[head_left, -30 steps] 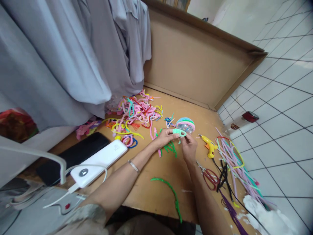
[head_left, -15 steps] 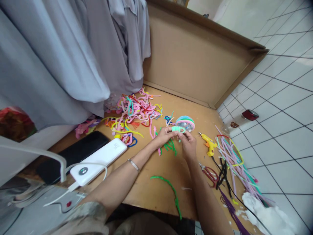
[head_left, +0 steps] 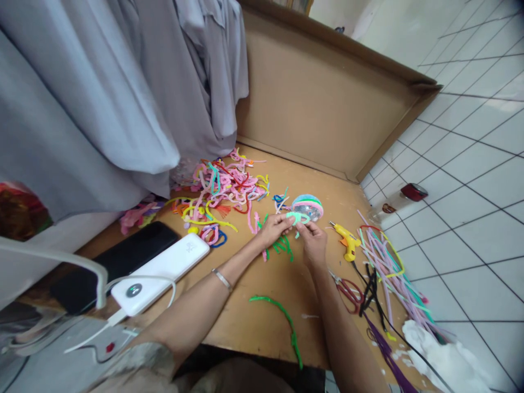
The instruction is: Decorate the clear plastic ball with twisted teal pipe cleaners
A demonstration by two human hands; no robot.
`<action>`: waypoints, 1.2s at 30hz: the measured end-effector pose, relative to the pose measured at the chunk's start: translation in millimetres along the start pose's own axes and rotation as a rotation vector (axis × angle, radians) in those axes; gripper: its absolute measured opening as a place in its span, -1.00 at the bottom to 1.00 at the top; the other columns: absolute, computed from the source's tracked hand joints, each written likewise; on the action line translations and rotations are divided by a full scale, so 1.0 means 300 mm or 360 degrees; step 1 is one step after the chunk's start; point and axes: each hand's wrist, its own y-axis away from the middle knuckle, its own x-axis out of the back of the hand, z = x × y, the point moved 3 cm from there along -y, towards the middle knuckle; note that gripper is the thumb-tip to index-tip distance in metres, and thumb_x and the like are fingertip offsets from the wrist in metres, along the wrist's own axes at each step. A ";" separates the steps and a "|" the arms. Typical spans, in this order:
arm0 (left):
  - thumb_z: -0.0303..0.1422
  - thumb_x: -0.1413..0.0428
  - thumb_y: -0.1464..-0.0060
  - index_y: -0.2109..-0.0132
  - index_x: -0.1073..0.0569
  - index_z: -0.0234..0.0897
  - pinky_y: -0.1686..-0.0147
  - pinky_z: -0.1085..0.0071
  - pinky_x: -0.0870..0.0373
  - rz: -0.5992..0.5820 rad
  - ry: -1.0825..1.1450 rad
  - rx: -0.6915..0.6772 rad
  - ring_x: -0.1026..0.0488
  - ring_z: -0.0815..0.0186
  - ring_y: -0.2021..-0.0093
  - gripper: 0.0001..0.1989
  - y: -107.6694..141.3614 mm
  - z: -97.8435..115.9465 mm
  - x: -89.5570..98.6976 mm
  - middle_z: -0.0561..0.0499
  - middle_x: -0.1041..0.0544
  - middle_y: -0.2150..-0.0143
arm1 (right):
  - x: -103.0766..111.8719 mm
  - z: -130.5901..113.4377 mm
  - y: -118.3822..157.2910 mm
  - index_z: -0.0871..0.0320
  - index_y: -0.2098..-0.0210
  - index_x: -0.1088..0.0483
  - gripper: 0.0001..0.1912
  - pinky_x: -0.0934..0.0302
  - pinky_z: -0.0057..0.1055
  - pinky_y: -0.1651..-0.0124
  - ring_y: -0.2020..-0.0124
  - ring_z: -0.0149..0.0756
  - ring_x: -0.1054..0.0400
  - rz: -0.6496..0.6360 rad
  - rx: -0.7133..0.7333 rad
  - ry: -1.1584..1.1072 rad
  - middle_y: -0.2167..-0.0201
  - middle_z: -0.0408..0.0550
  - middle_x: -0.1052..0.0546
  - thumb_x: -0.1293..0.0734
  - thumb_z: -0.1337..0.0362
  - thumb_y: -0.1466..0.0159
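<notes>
Mint coil (head_left: 297,218): above the desk (head_left: 237,322), both hands, left (head_left: 275,229) and right (head_left: 313,240), still pinching it, fingertips close together. Near edge: green strip (head_left: 285,315) unmoved. Just beyond the coil: striped dome (head_left: 308,206), also unmoved.

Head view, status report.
Left hand, right hand: both pinching mint-green fuzzy coiled loop. Striped clear plastic dome close beyond. Nothing blocking either hand.

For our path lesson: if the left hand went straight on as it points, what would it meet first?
Beyond the mint loop it holds, the left hand would probably meet the striped round piece, though depth is unclear.
</notes>
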 end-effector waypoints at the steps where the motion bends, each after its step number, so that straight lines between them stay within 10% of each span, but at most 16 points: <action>1: 0.17 -0.12 0.12 0.51 -0.34 -0.33 0.52 0.47 -0.07 0.0003 -0.0034 -0.0005 -0.15 0.47 0.57 -0.43 0.001 -0.001 0.002 0.12 -0.26 0.62 | 0.001 -0.001 0.001 0.19 0.45 -0.50 -0.72 -0.24 -0.38 0.30 0.42 -0.35 -0.33 0.0008 -0.0007 0.0014 0.48 -0.13 -0.55 -0.45 0.11 0.04; 15: 0.14 -0.08 0.04 0.50 -0.37 -0.34 0.49 0.48 -0.09 0.0025 -0.0220 -0.0084 -0.16 0.45 0.53 -0.45 0.010 0.002 0.011 0.12 -0.25 0.59 | -0.005 -0.007 0.005 0.19 0.40 -0.49 -0.71 -0.26 -0.39 0.31 0.43 -0.36 -0.35 -0.0072 -0.0004 -0.0008 0.46 -0.11 -0.55 -0.44 0.11 0.01; 22: -0.08 -0.28 0.11 0.07 -0.49 -0.36 0.14 0.42 -0.33 0.0116 -0.0021 -0.0183 -0.44 0.30 0.19 -0.47 0.014 0.025 0.014 -0.12 -0.53 0.10 | -0.005 -0.007 0.011 0.20 0.42 -0.48 -0.73 -0.20 -0.46 0.39 0.49 -0.41 -0.28 -0.0066 0.0074 0.0163 0.52 -0.15 -0.51 -0.42 0.10 -0.01; 36: -0.12 -0.31 0.18 0.33 -0.58 -0.36 0.14 0.36 -0.37 0.0241 0.0015 -0.0188 -0.45 0.29 0.28 -0.63 0.001 0.016 0.019 -0.08 -0.58 0.32 | -0.005 -0.018 0.021 0.20 0.42 -0.44 -0.75 -0.14 -0.48 0.43 0.52 -0.44 -0.22 -0.0039 0.0250 0.0423 0.53 -0.18 -0.41 -0.37 0.11 -0.08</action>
